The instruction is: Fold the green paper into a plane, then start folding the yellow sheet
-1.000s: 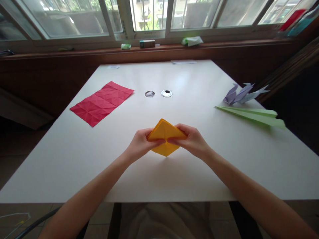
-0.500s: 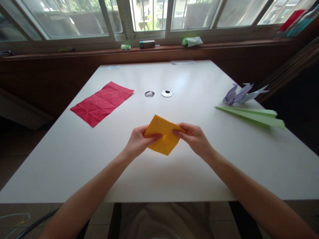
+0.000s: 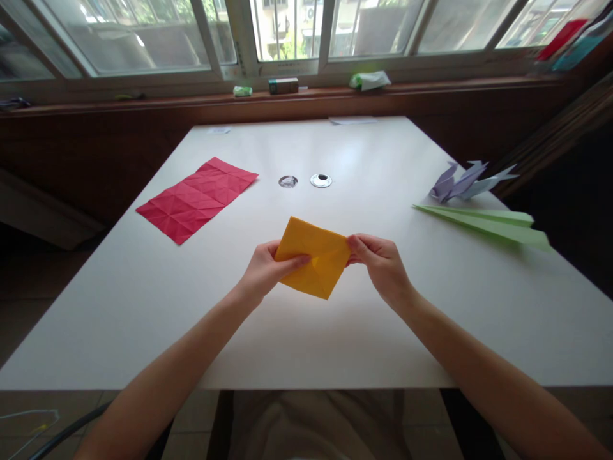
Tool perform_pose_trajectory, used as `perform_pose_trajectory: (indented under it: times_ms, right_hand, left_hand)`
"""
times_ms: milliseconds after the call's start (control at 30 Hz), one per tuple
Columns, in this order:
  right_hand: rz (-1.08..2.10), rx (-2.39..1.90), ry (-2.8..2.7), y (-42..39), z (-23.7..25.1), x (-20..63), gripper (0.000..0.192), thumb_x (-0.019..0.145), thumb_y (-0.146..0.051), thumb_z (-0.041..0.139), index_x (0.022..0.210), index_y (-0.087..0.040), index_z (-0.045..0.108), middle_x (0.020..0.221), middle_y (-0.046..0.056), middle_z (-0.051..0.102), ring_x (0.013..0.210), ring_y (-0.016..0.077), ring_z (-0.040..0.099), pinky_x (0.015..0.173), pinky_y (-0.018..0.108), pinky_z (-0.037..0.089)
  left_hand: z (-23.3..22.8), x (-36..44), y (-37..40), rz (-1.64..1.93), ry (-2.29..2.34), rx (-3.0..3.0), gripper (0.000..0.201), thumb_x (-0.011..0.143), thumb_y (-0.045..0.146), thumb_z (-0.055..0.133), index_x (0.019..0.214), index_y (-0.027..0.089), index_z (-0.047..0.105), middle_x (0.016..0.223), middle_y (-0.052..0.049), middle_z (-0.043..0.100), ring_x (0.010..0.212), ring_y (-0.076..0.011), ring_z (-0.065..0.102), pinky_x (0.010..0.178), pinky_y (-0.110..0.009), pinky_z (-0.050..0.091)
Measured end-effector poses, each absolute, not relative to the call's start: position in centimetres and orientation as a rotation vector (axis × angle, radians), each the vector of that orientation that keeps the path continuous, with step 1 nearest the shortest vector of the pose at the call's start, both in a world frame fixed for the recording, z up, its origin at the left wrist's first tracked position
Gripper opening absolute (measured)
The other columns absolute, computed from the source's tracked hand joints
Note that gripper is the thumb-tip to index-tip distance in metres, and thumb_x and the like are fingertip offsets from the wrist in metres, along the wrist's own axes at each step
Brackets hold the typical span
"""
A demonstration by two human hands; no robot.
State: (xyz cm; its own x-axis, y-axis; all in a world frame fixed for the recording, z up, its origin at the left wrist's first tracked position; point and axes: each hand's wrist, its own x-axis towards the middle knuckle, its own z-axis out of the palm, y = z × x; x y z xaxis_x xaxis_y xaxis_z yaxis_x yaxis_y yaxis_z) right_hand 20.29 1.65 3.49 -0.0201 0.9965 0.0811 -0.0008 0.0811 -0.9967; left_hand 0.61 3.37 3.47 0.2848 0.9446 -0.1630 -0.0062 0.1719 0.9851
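Note:
A folded sheet of yellow paper [image 3: 318, 246], roughly square, is held up above the white table between both hands. My left hand [image 3: 263, 269] grips its left side, thumb lying across the front face and the other fingers hidden behind. At the upper right corner, my right hand [image 3: 380, 259] pinches the paper between thumb and fingers. Creases run over the paper's face, meeting near its middle.
Creased red paper [image 3: 196, 199] lies flat on the table [image 3: 268, 345] at the left. To the right are a green paper plane [image 3: 488, 223] and purple folded paper figures [image 3: 460, 182]. Two round metal-rimmed table fittings [image 3: 320, 181] sit beyond the hands.
My right hand has slid outward to the paper's upper right corner, its thumb off the front face. The yellow paper now shows a flatter, squarer face. My left hand keeps its grip.

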Motion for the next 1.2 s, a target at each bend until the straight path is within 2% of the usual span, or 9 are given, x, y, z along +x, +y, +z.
perform_pose_trajectory:
  times_ms: [133,233,333,433,567,833,1033,1100,1200]
  right_hand:
    - [1.146,-1.065,-1.235,1.6,3.6,20.5,0.041,0.079,-0.056,0.048,0.079,-0.018,0.064,0.073,0.004,0.066,0.069,0.0169,0.063,0.061,0.03,0.054]
    - [1.069,-0.988,-1.255,1.3,3.8,20.5,0.035,0.08,-0.052,0.048,0.085,-0.022,0.064,0.077,0.003,0.066,0.072,0.0166,0.062,0.063,0.03,0.052]
    - [0.978,-0.986,-1.296,0.8,3.9,20.2,0.018,0.076,-0.041,0.06,0.083,-0.024,0.063,0.075,0.0,0.065,0.07,0.0149,0.061,0.061,0.027,0.05]
    - [0.908,-1.048,-1.321,0.2,3.9,19.9,0.012,0.075,-0.036,0.062,0.076,-0.024,0.061,0.072,0.0,0.064,0.067,0.015,0.059,0.059,0.028,0.049]
    - [0.838,-1.072,-1.33,-0.2,3.9,19.8,0.015,0.076,-0.036,0.06,0.069,-0.022,0.059,0.065,-0.001,0.06,0.061,0.0139,0.056,0.057,0.028,0.048]
    - [0.914,-1.017,-1.337,-0.3,4.1,19.8,0.017,0.076,-0.034,0.06,0.064,-0.022,0.056,0.057,-0.002,0.055,0.054,0.0125,0.052,0.049,0.027,0.044]
    - [0.878,-1.041,-1.327,-0.3,4.0,19.7,0.021,0.078,-0.039,0.055,0.065,-0.023,0.058,0.058,-0.001,0.055,0.055,0.0137,0.052,0.051,0.028,0.044]
    - [0.846,-1.069,-1.319,-0.2,3.9,19.7,0.023,0.079,-0.039,0.054,0.063,-0.022,0.058,0.057,-0.001,0.054,0.055,0.0137,0.051,0.051,0.028,0.043]
    - [0.856,-1.073,-1.314,-0.1,3.8,19.8,0.029,0.081,-0.042,0.05,0.062,-0.022,0.059,0.057,0.0,0.055,0.056,0.0143,0.052,0.053,0.029,0.043]
  left_hand:
    - [3.5,0.5,3.4,0.877,1.006,1.139,0.032,0.058,0.034,0.076,0.082,0.016,0.065,0.081,-0.004,0.066,0.076,-0.0193,0.061,0.062,-0.025,0.045]
    - [3.6,0.5,3.4,0.888,0.956,1.117,0.031,0.059,0.033,0.075,0.084,0.016,0.065,0.084,-0.005,0.066,0.077,-0.019,0.061,0.065,-0.026,0.046]
    - [3.7,0.5,3.3,0.883,0.924,1.115,0.03,0.06,0.031,0.075,0.083,0.016,0.065,0.084,-0.004,0.066,0.077,-0.0183,0.061,0.065,-0.025,0.046]
    - [3.8,0.6,3.1,0.871,0.919,1.14,0.03,0.059,0.031,0.075,0.083,0.016,0.064,0.082,-0.004,0.066,0.077,-0.0197,0.061,0.064,-0.027,0.047]
    - [3.8,0.6,2.9,0.921,0.925,1.208,0.029,0.059,0.033,0.075,0.08,0.016,0.063,0.078,-0.003,0.064,0.075,-0.0196,0.061,0.063,-0.026,0.047]
    - [2.9,0.4,2.8,1.06,0.964,1.222,0.029,0.066,0.041,0.068,0.069,0.014,0.059,0.066,0.001,0.056,0.06,-0.0118,0.052,0.052,-0.021,0.041]
    - [3.1,0.5,2.9,1.007,0.907,1.164,0.036,0.074,0.051,0.056,0.076,0.015,0.059,0.071,-0.003,0.06,0.065,-0.0153,0.057,0.055,-0.023,0.042]
    - [3.2,0.5,2.9,1.02,0.878,1.161,0.031,0.077,0.047,0.054,0.081,0.016,0.058,0.075,-0.002,0.061,0.068,-0.0154,0.057,0.057,-0.023,0.042]
    - [3.4,0.5,3.1,1.072,0.841,1.199,0.014,0.075,0.03,0.056,0.083,0.019,0.055,0.077,0.001,0.06,0.071,-0.0134,0.055,0.063,-0.021,0.042]
